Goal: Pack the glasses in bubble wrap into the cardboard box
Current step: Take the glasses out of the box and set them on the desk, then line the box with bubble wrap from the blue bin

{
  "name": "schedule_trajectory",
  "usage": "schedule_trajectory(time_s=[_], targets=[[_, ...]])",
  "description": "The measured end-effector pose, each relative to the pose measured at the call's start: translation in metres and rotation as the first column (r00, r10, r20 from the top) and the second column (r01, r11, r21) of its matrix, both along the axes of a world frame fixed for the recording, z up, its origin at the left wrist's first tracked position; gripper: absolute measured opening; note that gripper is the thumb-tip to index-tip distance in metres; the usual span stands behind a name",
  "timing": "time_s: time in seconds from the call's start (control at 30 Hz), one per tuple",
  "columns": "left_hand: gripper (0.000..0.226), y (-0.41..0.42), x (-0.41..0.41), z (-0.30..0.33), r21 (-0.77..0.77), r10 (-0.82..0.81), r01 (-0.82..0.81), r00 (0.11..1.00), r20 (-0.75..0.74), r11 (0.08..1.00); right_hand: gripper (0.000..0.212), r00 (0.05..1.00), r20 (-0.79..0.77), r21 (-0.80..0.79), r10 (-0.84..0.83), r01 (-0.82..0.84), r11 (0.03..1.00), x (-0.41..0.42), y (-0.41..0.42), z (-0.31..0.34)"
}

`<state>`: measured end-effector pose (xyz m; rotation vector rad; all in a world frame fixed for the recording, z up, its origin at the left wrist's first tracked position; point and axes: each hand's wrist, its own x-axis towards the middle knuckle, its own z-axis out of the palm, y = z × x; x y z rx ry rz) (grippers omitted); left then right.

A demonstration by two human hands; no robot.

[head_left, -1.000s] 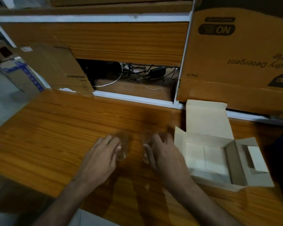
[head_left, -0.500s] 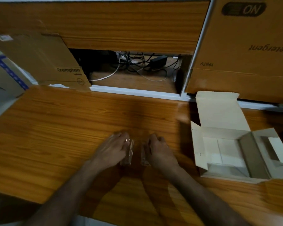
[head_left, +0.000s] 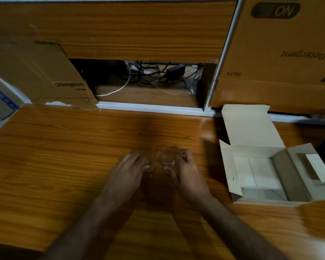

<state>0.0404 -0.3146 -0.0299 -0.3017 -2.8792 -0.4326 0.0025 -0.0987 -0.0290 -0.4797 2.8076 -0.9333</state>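
Storeroom-like: stacked cartons (head_left: pixel 281 53), cable tangle (head_left: pixel 154 76), wooden desk (head_left: pixel 64 156).

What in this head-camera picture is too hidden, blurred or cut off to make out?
- Left glass: clear and blurred, partly behind the left hand; its shape is unclear.
- Right glass: its lower part is hidden by the right hand.
- Bubble wrap: none can be made out.
- Small cardboard box: its near inside corner is hidden by its own wall.
- Large brown carton: cut off by the top and right edges.

left hand (head_left: pixel 129 170): left of the open cardboard box (head_left: pixel 231 166), fingers curled round a clear glass (head_left: pixel 152 160) | right hand (head_left: pixel 184 169): nearer the box, grips a second glass (head_left: pixel 168 156), tilted | forearms: bare, converging from the lower edge
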Motion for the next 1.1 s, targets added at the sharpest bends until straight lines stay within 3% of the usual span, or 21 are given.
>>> schedule_trajectory(time_s=[0.23,0.4,0.53,0.7,0.93,1.1], targets=[[0.022,0.002,0.005,-0.009,-0.003,0.0,0.0,0.995,-0.102,1.0,0.037,0.999,-0.031,-0.021,-0.019,0.019,1.0,0.006,-0.001,-0.001],[0.013,0.0,0.006,-0.014,-0.023,0.048,-0.052,0.988,-0.144,0.998,0.039,0.999,-0.045,0.07,-0.011,0.015,0.997,0.008,-0.003,-0.001],[0.033,0.002,0.009,-0.014,-0.037,0.046,-0.052,0.989,-0.142,0.998,0.051,0.997,-0.081,0.137,0.01,0.001,0.991,0.011,-0.001,0.004],[0.044,0.011,0.02,-0.008,0.021,0.085,-0.083,0.986,-0.145,0.996,0.051,0.977,-0.208,0.164,0.042,-0.007,0.986,0.019,0.009,0.009],[0.047,0.073,0.024,0.027,0.334,0.132,-0.061,0.972,-0.194,0.941,0.052,0.936,-0.349,0.09,-0.038,0.074,0.993,0.037,0.041,0.049],[0.037,0.13,0.009,0.048,0.442,0.024,0.055,0.985,-0.17,0.895,0.049,0.894,-0.406,0.067,-0.191,0.238,0.969,0.049,0.095,0.07]])
